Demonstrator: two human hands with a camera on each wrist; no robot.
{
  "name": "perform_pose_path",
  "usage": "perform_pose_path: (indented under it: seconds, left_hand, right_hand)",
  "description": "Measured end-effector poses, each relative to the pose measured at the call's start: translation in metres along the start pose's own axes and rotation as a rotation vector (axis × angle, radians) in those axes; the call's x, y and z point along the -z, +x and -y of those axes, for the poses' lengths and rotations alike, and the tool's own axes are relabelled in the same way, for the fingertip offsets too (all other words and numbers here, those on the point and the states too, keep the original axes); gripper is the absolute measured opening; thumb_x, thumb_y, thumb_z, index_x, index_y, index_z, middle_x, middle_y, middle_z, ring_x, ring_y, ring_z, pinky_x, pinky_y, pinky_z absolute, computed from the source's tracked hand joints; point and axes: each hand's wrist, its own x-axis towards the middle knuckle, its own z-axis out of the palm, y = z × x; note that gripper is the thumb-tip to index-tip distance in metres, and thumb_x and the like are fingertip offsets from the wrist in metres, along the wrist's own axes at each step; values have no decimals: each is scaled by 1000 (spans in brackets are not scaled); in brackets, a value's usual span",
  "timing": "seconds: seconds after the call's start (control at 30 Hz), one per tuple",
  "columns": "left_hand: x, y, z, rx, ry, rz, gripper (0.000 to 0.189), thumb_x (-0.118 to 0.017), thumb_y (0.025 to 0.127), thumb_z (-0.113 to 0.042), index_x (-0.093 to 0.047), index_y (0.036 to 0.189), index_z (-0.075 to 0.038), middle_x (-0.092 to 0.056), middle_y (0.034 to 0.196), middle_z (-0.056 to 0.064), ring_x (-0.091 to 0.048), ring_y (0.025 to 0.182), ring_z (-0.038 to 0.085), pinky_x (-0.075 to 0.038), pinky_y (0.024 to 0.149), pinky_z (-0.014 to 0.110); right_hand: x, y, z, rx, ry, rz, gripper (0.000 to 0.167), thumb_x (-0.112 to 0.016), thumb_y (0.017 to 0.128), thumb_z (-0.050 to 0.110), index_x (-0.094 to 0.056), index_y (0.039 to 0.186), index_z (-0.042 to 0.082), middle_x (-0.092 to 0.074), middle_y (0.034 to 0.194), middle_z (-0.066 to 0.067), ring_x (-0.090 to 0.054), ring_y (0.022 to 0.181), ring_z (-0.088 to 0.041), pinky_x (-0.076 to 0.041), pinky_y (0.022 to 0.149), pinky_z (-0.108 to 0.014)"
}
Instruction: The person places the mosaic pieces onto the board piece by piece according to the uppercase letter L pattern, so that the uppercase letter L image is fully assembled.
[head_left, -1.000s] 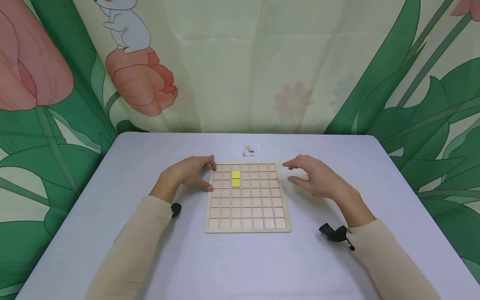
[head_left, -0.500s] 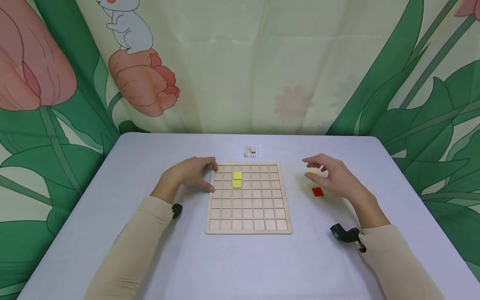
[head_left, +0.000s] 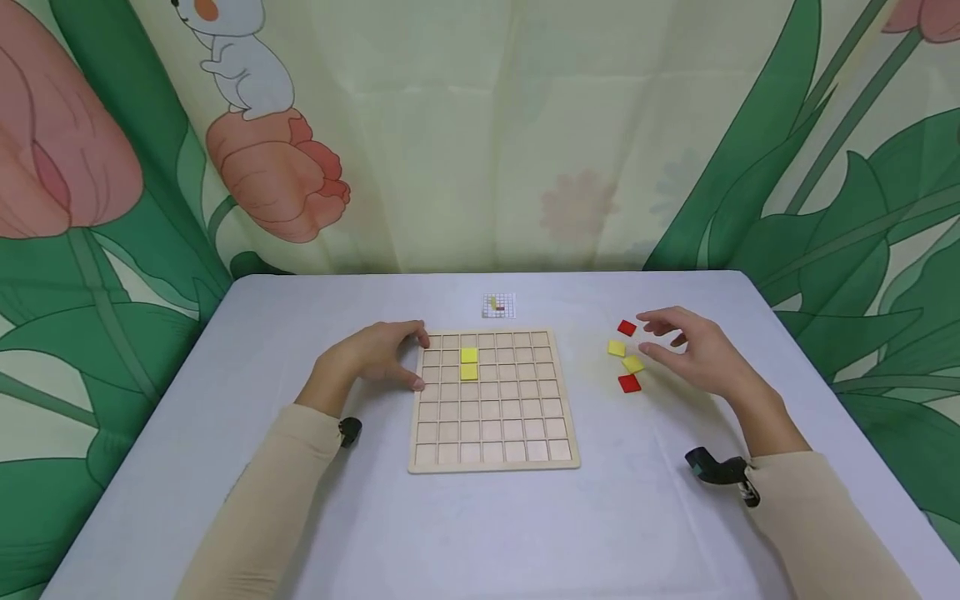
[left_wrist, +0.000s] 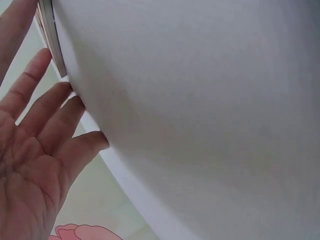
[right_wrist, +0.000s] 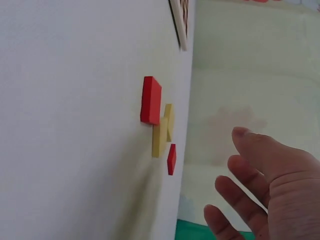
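One grid-printed card [head_left: 498, 306] lies just beyond the wooden board [head_left: 491, 411].

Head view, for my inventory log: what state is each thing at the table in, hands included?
Grid board: flat on the table, two squares filled
Placed yellow tiles: in neighbouring squares of one column
Loose yellow tiles: two, off the board
Red tiles: two, off the board
Small card: grid side up, beyond the board
Left hand: at the board's left edge
Right hand: raised beside the loose tiles, holding nothing
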Motion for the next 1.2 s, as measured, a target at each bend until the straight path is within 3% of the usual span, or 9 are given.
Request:
perform_pose_path:
  seconds: [0.2, 0.43, 0.6, 0.87, 1.2]
  left_hand:
    - [0, -3, -1, -3, 2, -8, 63, -93, 73, -44, -59, 123, -27, -52, 150, 6, -50, 132, 27, -39, 115, 50]
    - [1, -2, 0, -10, 6, 3, 63, -93, 72, -44, -58, 121, -27, -55, 143, 6, -52, 124, 27, -41, 112, 49]
    - [0, -2, 1, -2, -4, 7, 63, -93, 72, -45, -58, 121, -27, -53, 146, 6, -51, 128, 27, -39, 114, 50]
    - [-2, 2, 3, 12, -10, 2, 65, -93, 71, -46, -58, 122, -29, -50, 152, 5, -49, 134, 27, -38, 117, 50]
    - [-3, 1, 4, -2, -14, -10, 64, -94, 71, -46, -58, 122, -29, -48, 156, 5, -46, 140, 26, -36, 118, 49]
  right_hand:
    - [-3, -7, -14, -91, 39, 68, 47, -73, 96, 16, -58, 140, 9, -66, 123, -16, -60, 112, -33, -54, 89, -52]
    - [-14, -14, -31, -99, 57, 79, 45, -72, 96, 12, -59, 140, 11, -66, 124, -12, -60, 112, -31, -54, 89, -41]
    - [-18, -12, -34, -82, 61, 103, 45, -74, 95, 16, -61, 138, 12, -65, 126, -10, -58, 114, -29, -52, 91, -38]
    - [-17, -5, -30, -117, 49, 214, 49, -79, 93, 26, -63, 137, 12, -60, 129, -12, -54, 120, -34, -48, 102, -60]
    - [-18, -1, -28, -74, 37, 254, 33, -79, 92, 27, -74, 121, 12, -58, 128, -18, -48, 124, -41, -45, 102, -66]
